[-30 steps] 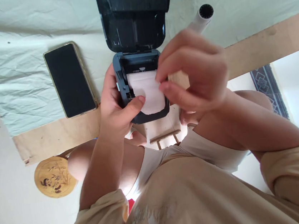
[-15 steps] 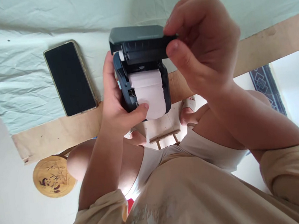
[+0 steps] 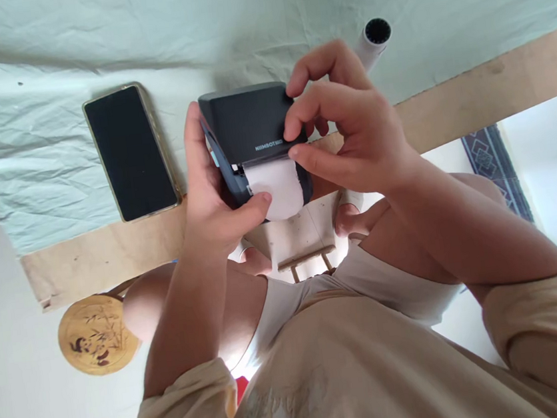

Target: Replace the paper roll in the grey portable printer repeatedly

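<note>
A small dark label printer (image 3: 244, 129) is held over the table's near edge, its lid folded down. A strip of white label paper (image 3: 276, 189) sticks out from under the lid toward me. My left hand (image 3: 212, 203) grips the printer's left side, thumb resting on the paper's lower corner. My right hand (image 3: 343, 121) presses on the lid's right front corner with fingertips and thumb.
A black smartphone (image 3: 131, 152) lies screen-up on the pale green cloth (image 3: 44, 95) to the left. A white tube (image 3: 373, 40) lies behind my right hand. The wooden table edge (image 3: 471, 93) runs across. A round bamboo stool (image 3: 96, 334) stands on the floor at lower left.
The printer's lid went from fully open, with the paper roll exposed, to folded down over the roll. My right hand left the paper, took the lid and brought it down.
</note>
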`<state>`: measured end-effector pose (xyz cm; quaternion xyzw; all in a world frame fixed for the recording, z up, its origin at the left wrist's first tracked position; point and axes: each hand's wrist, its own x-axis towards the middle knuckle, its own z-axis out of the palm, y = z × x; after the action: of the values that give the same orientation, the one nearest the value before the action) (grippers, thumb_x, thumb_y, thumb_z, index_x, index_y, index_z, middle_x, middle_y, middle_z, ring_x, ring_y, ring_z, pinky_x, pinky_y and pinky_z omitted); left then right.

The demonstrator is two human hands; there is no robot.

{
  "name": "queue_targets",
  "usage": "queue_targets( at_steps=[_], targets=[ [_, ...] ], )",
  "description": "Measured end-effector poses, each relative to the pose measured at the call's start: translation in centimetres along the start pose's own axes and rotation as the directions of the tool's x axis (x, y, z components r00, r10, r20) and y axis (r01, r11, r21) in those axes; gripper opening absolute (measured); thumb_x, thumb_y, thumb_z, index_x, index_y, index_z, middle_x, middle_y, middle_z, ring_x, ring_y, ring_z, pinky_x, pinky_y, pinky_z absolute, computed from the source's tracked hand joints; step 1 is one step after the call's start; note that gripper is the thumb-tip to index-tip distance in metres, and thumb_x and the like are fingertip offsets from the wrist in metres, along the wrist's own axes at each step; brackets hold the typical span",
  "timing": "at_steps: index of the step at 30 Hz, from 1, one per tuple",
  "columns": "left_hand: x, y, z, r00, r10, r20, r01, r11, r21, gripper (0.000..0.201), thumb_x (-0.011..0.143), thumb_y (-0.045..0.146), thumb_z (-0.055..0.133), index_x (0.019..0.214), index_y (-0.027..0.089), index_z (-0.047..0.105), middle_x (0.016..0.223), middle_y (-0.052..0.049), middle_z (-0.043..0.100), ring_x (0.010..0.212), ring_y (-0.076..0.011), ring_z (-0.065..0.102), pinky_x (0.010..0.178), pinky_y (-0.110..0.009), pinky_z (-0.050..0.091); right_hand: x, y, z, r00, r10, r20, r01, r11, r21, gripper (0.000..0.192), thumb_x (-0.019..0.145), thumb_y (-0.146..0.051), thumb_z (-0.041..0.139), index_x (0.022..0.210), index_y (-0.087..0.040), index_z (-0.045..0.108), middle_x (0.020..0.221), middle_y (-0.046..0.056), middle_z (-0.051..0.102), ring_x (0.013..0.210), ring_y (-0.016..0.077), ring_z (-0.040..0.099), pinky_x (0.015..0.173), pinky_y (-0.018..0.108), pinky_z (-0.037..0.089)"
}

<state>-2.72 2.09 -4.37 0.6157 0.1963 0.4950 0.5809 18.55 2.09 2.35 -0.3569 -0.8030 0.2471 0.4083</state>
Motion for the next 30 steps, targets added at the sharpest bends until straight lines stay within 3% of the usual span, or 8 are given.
queue_targets(
  at_steps=[8, 11, 14, 16, 18, 21, 30],
  targets=[
    [0.0, 0.2, 0.3, 0.999, -0.018, -0.027, 0.018, 1.000, 0.001, 0.110, 0.053, 0.025, 0.084, 0.142, 0.041, 0.022, 0.143, -0.004, 0.041, 0.130, -0.0297, 0.051, 0.103, -0.052, 0.049, -0.1, -0.2, 0.2, 0.994, 0.059, 0.091, -0.065, 0.996, 0.062, 0.010, 0.079, -0.018, 0.057, 0.089, -0.014, 0.060, 0.121, 0.010, 0.042, 0.095, 0.0081, 0.051, 0.070, 0.021, 0.048],
    [0.1, 0.3, 0.6, 0.998, -0.014, -0.062, 0.012, 0.999, -0.035, 0.106, 0.049, 0.032, 0.085, 0.140, 0.039, 0.029, 0.141, -0.004, 0.042, 0.129, -0.0292, 0.051, 0.103, -0.050, 0.049, -0.2, -0.2, 0.7, 0.995, 0.076, 0.069, -0.084, 0.988, 0.128, 0.014, 0.082, -0.025, 0.058, 0.090, -0.014, 0.058, 0.123, 0.010, 0.042, 0.111, 0.0131, 0.049, 0.067, 0.019, 0.045],
    [0.1, 1.1, 1.7, 0.985, -0.021, -0.169, 0.003, 0.994, -0.108, 0.085, 0.059, 0.046, 0.078, 0.134, 0.037, 0.038, 0.136, -0.003, 0.048, 0.125, -0.0275, 0.055, 0.104, -0.050, 0.048, -0.3, 0.0, 1.2, 0.985, 0.161, 0.057, -0.171, 0.954, 0.248, 0.041, 0.082, -0.034, 0.061, 0.118, -0.018, 0.048, 0.128, 0.008, 0.043, 0.112, 0.0131, 0.049, 0.065, 0.017, 0.045],
    [0.1, 1.7, 2.5, 0.958, -0.054, -0.283, 0.021, 0.993, -0.117, 0.071, 0.066, 0.048, 0.074, 0.129, 0.032, 0.045, 0.129, -0.004, 0.054, 0.119, -0.0256, 0.058, 0.105, -0.050, 0.047, -0.4, 0.5, 1.4, 0.956, 0.235, 0.174, -0.284, 0.892, 0.352, 0.071, 0.079, -0.042, 0.063, 0.137, -0.023, 0.027, 0.130, 0.007, 0.043, 0.096, 0.0087, 0.054, 0.061, 0.017, 0.043],
    [0.0, 2.2, 3.0, 0.934, -0.117, -0.337, 0.083, 0.990, -0.113, 0.059, 0.072, 0.043, 0.071, 0.124, 0.025, 0.051, 0.114, -0.005, 0.060, 0.110, -0.0236, 0.062, 0.102, -0.049, 0.048, -0.4, 1.1, 1.6, 0.926, 0.245, 0.286, -0.346, 0.855, 0.387, 0.086, 0.077, -0.052, 0.064, 0.143, -0.025, 0.015, 0.118, 0.004, 0.049, 0.082, 0.0062, 0.053, 0.060, 0.018, 0.042],
    [-0.1, 2.6, 3.3, 0.929, -0.149, -0.340, 0.117, 0.987, -0.112, 0.051, 0.073, 0.041, 0.070, 0.118, 0.020, 0.056, 0.098, -0.003, 0.061, 0.097, -0.0193, 0.065, 0.095, -0.046, 0.052, -0.4, 1.7, 1.7, 0.926, 0.219, 0.309, -0.328, 0.870, 0.369, 0.087, 0.075, -0.059, 0.063, 0.142, -0.023, 0.019, 0.103, 0.002, 0.052, 0.080, 0.0074, 0.051, 0.064, 0.020, 0.042],
    [0.1, 3.0, 3.1, 0.940, -0.163, -0.299, 0.128, 0.982, -0.136, 0.055, 0.072, 0.038, 0.071, 0.120, 0.019, 0.054, 0.097, -0.002, 0.058, 0.082, -0.0127, 0.061, 0.084, -0.039, 0.055, -0.3, 1.3, 1.5, 0.947, 0.177, 0.268, -0.280, 0.863, 0.420, 0.079, 0.078, -0.051, 0.064, 0.139, -0.020, 0.025, 0.127, 0.006, 0.049, 0.108, 0.0142, 0.053, 0.098, 0.031, 0.047]
  ],
)
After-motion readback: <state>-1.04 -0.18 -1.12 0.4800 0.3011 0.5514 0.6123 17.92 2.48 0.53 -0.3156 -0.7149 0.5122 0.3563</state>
